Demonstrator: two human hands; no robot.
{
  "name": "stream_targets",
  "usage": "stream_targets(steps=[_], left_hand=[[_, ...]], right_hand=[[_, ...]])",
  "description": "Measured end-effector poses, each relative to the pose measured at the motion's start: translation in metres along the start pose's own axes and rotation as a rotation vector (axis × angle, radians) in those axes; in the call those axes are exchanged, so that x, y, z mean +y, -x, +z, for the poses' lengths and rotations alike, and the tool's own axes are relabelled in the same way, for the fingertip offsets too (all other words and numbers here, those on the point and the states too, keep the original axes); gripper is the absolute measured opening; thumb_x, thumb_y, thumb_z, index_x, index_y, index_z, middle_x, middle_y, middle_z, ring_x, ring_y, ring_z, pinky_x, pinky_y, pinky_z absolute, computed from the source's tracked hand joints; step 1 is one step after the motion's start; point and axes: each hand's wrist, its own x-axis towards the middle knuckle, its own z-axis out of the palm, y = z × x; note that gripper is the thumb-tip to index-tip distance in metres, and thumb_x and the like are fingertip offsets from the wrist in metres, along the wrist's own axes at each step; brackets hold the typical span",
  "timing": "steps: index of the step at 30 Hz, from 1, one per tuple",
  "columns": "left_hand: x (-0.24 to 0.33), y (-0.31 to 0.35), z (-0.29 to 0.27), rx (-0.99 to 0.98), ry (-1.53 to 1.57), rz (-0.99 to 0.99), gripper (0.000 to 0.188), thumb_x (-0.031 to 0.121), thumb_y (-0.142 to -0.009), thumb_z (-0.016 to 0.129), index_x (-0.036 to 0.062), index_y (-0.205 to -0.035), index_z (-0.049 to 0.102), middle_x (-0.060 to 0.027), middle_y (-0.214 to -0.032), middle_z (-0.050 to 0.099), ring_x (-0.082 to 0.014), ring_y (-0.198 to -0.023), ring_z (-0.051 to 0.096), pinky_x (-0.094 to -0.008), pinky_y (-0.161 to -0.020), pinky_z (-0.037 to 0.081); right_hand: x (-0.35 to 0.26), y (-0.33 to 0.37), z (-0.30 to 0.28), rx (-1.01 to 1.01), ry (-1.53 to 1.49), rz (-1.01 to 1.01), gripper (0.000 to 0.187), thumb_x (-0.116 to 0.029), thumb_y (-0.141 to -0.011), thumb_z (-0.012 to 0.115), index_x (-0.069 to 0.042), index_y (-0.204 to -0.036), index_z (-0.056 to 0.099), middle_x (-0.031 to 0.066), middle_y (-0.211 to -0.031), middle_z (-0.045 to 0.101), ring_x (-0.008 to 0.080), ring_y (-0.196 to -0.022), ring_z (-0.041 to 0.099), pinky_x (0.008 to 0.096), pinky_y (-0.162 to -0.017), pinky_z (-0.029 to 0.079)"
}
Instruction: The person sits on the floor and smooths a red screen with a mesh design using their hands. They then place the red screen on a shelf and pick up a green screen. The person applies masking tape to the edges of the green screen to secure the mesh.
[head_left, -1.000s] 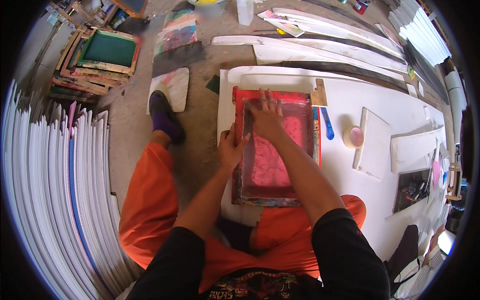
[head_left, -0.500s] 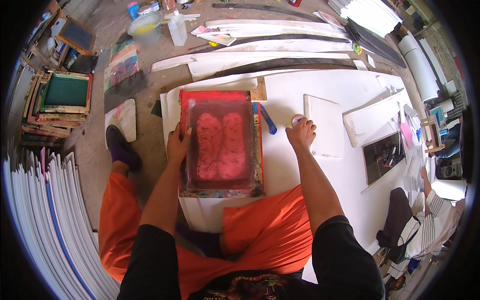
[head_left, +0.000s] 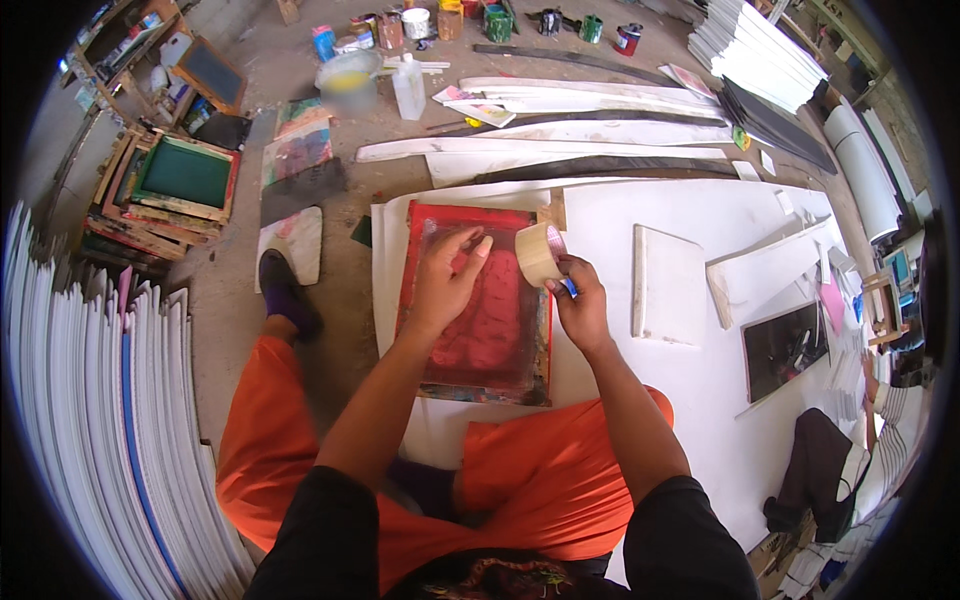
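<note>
Tape (head_left: 538,260): smooth plastic, faint sheen. Frame (head_left: 470,215): painted wood, rough, crusted (mesh (head_left: 490,345) inside sheer, matt). Sheet (head_left: 695,410), four o'clock: smooth, matt. Trousers (head_left: 545,475), six o'clock: matt cloth. Bottle (head_left: 409,90), eleven o'clock: translucent plastic.

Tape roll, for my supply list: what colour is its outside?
The tape roll is tan, head view.

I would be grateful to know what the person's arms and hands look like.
The left sleeve and right sleeve are black and short; the forearms are bare, and the left hand and right hand wear no gloves.
</note>
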Motion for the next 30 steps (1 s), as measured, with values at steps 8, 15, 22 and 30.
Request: stream_targets(steps=[8,15,22,30], left_hand=[[0.026,0.010,-0.023,-0.078,0.117,0.004,0.037,0.021,-0.107,0.063,-0.0006,-0.137,0.064,-0.0136,-0.129,0.069,-0.0202,-0.119,0.065,-0.0340,-0.102,0.050],[-0.023,0.070,-0.042,0.189,-0.553,-0.447,0.063,0.047,-0.099,0.068,0.0007,-0.141,0.059,-0.0223,-0.134,0.062,-0.0326,-0.119,0.065,-0.0407,-0.101,0.051],[-0.096,0.156,-0.075,-0.162,-0.932,-0.718,0.067,0.056,-0.093,0.070,0.0027,-0.132,0.058,-0.0244,-0.120,0.066,-0.0441,-0.105,0.070,-0.0524,-0.088,0.057],[-0.064,0.165,-0.030,-0.155,-0.930,-0.741,0.057,0.040,-0.095,0.071,0.0044,-0.131,0.045,-0.0266,-0.110,0.068,-0.0489,-0.093,0.072,-0.0547,-0.079,0.060]], right_hand=[[-0.053,0.003,0.011,-0.064,-0.101,-0.185,0.029,-0.001,-0.085,0.079,-0.001,-0.112,0.068,0.0214,-0.123,0.069,0.0396,-0.123,0.062,0.0459,-0.102,0.051],[-0.060,0.001,0.018,-0.057,0.460,-0.074,0.018,-0.012,-0.086,0.077,-0.003,-0.100,0.068,0.0163,-0.105,0.074,0.0344,-0.105,0.070,0.0472,-0.086,0.053],[0.056,0.033,-0.017,-0.542,1.089,0.553,0.036,-0.014,-0.092,0.065,-0.011,-0.128,0.067,0.0121,-0.123,0.074,0.0303,-0.129,0.061,0.0457,-0.102,0.047],[0.065,0.043,-0.005,-0.075,1.089,0.191,0.035,-0.019,-0.095,0.066,-0.004,-0.126,0.060,0.0188,-0.118,0.072,0.0427,-0.108,0.072,0.0491,-0.102,0.053]])
